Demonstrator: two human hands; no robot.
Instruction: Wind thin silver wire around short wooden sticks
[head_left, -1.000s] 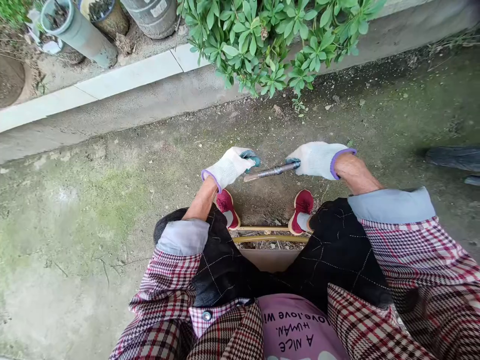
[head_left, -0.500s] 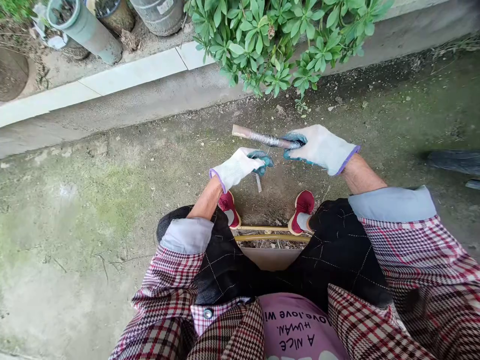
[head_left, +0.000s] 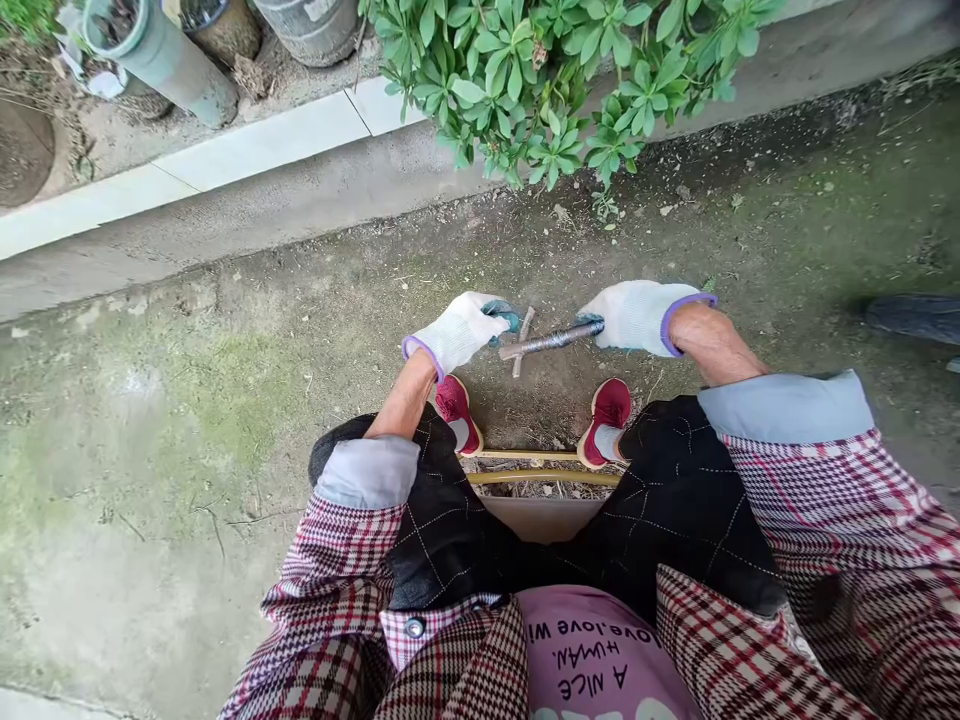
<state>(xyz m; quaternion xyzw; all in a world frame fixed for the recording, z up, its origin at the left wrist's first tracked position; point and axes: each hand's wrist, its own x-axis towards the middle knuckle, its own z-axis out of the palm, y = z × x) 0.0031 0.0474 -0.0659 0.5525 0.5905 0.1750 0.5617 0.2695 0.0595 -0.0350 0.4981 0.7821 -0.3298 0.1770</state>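
Both my hands wear white knit gloves with teal palms. My right hand is closed round one end of a thin grey rod with a ribbed, wire-wound middle; the rod points left. My left hand is closed on a short pale stick, which crosses under the rod's free end. Both are held low above the dirt in front of my red shoes. I sit with my knees apart.
A leafy green plant hangs over a concrete kerb just ahead. Grey pipes and pots stand at the top left. The mossy concrete ground spreads left. A dark shoe shows at the right edge.
My right hand brought the rod down from near the plant to just above the ground. The stick in my left hand turned up to meet the rod's tip.
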